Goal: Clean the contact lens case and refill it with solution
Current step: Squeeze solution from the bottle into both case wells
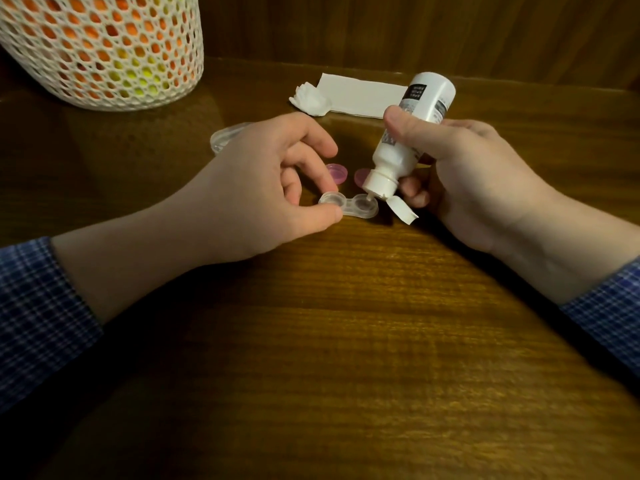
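A clear two-well contact lens case (349, 205) lies on the wooden table, both wells uncapped. My left hand (273, 188) pinches its left well between thumb and fingertips. My right hand (460, 178) grips a white solution bottle (412, 129), tipped nozzle-down, its tip over the right well of the case. The bottle's flip cap hangs open beside the nozzle. Two pink caps (337, 173) lie just behind the case, the right one partly hidden by the bottle.
A folded white tissue (360, 95) and a crumpled tissue (310, 98) lie at the back of the table (346, 341). A clear plastic lid (225, 136) peeks out behind my left hand. A white mesh basket (104, 46) stands at the back left.
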{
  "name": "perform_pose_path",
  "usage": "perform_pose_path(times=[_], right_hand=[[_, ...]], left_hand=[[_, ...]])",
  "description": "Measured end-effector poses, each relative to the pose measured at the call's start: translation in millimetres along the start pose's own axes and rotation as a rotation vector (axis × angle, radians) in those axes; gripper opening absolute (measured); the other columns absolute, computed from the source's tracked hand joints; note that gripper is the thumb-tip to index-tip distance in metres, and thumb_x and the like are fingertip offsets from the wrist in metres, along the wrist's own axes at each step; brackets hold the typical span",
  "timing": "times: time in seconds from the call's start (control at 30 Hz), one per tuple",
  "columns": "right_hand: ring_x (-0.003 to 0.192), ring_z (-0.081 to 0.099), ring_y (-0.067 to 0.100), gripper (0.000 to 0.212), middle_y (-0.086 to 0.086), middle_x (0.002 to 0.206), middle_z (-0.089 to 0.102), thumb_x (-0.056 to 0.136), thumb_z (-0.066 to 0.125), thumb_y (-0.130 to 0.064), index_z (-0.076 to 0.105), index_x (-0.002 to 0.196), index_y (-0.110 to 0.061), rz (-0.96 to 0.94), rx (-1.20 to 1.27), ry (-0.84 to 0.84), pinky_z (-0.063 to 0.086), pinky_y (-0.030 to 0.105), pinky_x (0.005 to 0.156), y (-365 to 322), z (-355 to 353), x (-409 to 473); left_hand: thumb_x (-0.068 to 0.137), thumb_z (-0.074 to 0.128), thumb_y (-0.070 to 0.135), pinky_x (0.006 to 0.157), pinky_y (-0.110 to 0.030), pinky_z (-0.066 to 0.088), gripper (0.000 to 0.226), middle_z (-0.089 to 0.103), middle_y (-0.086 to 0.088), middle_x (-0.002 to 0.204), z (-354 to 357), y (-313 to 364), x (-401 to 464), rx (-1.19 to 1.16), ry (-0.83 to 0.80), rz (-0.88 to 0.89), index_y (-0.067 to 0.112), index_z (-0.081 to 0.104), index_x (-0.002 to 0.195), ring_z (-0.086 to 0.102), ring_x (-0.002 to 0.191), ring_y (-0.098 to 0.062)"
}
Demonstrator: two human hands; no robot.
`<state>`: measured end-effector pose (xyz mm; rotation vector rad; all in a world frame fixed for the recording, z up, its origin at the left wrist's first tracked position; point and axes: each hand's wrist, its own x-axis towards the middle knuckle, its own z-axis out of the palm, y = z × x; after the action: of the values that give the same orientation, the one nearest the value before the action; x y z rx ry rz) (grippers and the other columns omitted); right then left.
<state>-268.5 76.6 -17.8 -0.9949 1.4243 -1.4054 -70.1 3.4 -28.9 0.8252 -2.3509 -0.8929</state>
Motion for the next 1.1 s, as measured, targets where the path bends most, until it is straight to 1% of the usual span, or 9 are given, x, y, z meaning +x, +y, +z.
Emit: perform_pose_path(times=[0.07,0.17,0.4,0.57,0.83,0.9,1.0,1.03,1.1], right_hand=[[0.088,0.054,0.038,0.023,0.004,0.071,0.064,0.094,0.072,-0.03,0.063,0.089,-0.01,-0.001,0.003,-0.005,0.036,0.021,0.041,-0.2,-0.4,0.0],[0.077,0.054,0.034,0.023,0.001,0.068,0.065,0.095,0.072,-0.031,0.064,0.091,-0.01,0.0,-0.015,-0.006,0.037,0.021,0.042,-0.5,-0.4,-0.5],[0.07,0.05,0.029,0.021,0.002,0.069,0.065,0.094,0.072,-0.032,0.065,0.089,-0.012,-0.006,-0.021,-0.01,0.037,0.021,0.043,0.0,-1.3,0.0],[0.065,0.051,0.022,0.02,0.0,0.068,0.066,0.094,0.071,-0.031,0.065,0.093,-0.012,-0.003,-0.009,-0.02,0.038,0.02,0.043,1.1,-1.9,0.5],[0.062,0.052,0.022,0.022,0.002,0.071,0.066,0.094,0.072,-0.032,0.065,0.094,-0.011,-0.001,-0.014,-0.007,0.038,0.02,0.043,0.5,-1.8,1.0],[0.069,0.053,0.03,0.021,0.002,0.071,0.066,0.094,0.072,-0.031,0.065,0.093,-0.011,-0.004,-0.013,-0.008,0.038,0.021,0.043,0.7,-2.2,1.1],[0.074,0.052,0.032,0.021,0.002,0.071,0.066,0.094,0.072,-0.031,0.065,0.093,-0.011,-0.007,-0.013,-0.013,0.038,0.021,0.043,1.1,-3.0,1.5],[0.07,0.053,0.031,0.021,0.001,0.07,0.066,0.095,0.071,-0.031,0.064,0.092,-0.011,-0.007,-0.015,-0.011,0.038,0.02,0.043,1.1,-3.2,1.7],[0.056,0.05,0.017,0.024,0.0,0.067,0.064,0.096,0.069,-0.034,0.063,0.091,-0.011,0.003,0.005,-0.016,0.037,0.02,0.043,0.3,-5.4,2.7]], left_hand=[[0.075,0.085,0.029,0.057,-0.028,0.059,0.053,0.075,0.021,0.098,-0.1,0.1,-0.2,0.0,0.0,0.003,0.025,0.059,0.121,0.068,0.064,-0.021],[0.077,0.087,0.025,0.058,-0.03,0.058,0.052,0.075,0.021,0.097,-0.7,-0.1,-0.7,-0.007,0.0,-0.002,0.025,0.059,0.121,0.068,0.065,-0.021],[0.077,0.087,0.027,0.058,-0.028,0.057,0.052,0.075,0.019,0.097,-0.7,-0.5,-1.1,-0.019,-0.003,-0.013,0.025,0.06,0.121,0.067,0.065,-0.021],[0.076,0.087,0.027,0.06,-0.034,0.059,0.053,0.075,0.02,0.098,-0.7,-0.4,-0.8,-0.019,-0.005,-0.015,0.024,0.06,0.122,0.067,0.066,-0.021],[0.078,0.088,0.024,0.06,-0.037,0.06,0.052,0.075,0.021,0.097,-0.8,-1.5,-0.5,-0.028,-0.014,-0.021,0.025,0.06,0.122,0.067,0.066,-0.022],[0.078,0.088,0.023,0.06,-0.035,0.06,0.052,0.075,0.02,0.097,-1.3,-1.5,-0.6,-0.024,-0.012,-0.019,0.025,0.06,0.122,0.068,0.066,-0.023],[0.078,0.088,0.024,0.06,-0.036,0.061,0.052,0.075,0.02,0.098,-1.2,-1.1,-0.7,-0.02,-0.011,-0.02,0.025,0.061,0.121,0.068,0.067,-0.022],[0.078,0.088,0.024,0.06,-0.037,0.061,0.052,0.075,0.02,0.098,-0.9,-1.1,-0.6,-0.018,-0.011,-0.021,0.025,0.061,0.121,0.068,0.067,-0.022],[0.078,0.088,0.023,0.061,-0.038,0.062,0.052,0.075,0.019,0.097,-0.4,-1.4,-0.6,-0.019,-0.01,-0.022,0.024,0.061,0.122,0.069,0.067,-0.022]])
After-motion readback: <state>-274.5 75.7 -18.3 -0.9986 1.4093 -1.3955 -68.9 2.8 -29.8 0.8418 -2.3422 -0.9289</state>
